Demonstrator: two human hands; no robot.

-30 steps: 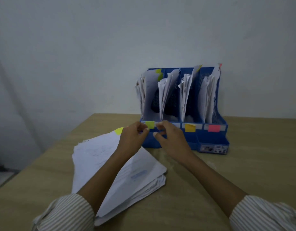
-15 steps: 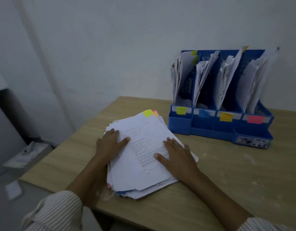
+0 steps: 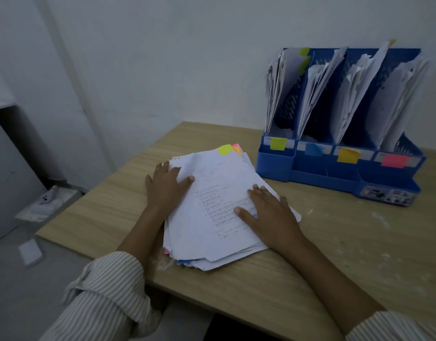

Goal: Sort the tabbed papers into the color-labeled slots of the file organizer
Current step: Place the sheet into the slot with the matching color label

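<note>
A stack of white papers (image 3: 219, 205) lies on the wooden table (image 3: 334, 242), with a yellow-green tab (image 3: 225, 149) and pink and orange tabs at its far edge. My left hand (image 3: 166, 185) rests flat on the stack's left edge, thumb on the top sheet. My right hand (image 3: 268, 210) lies flat on the stack's right side. To the right stands the blue file organizer (image 3: 310, 173), its four slots labeled yellow-green (image 3: 278, 143), blue (image 3: 314, 149), orange (image 3: 348, 155) and pink (image 3: 395, 160). Each slot holds upright papers.
The organizer stands against a white wall. The table's left edge and near edge are close to the stack. On the floor at left lie a white device (image 3: 46, 198) on some paper and another loose sheet (image 3: 30, 252).
Both hands left the front of the organizer's yellow-green slot and came down flat on the paper stack. In the last half second they barely moved.
</note>
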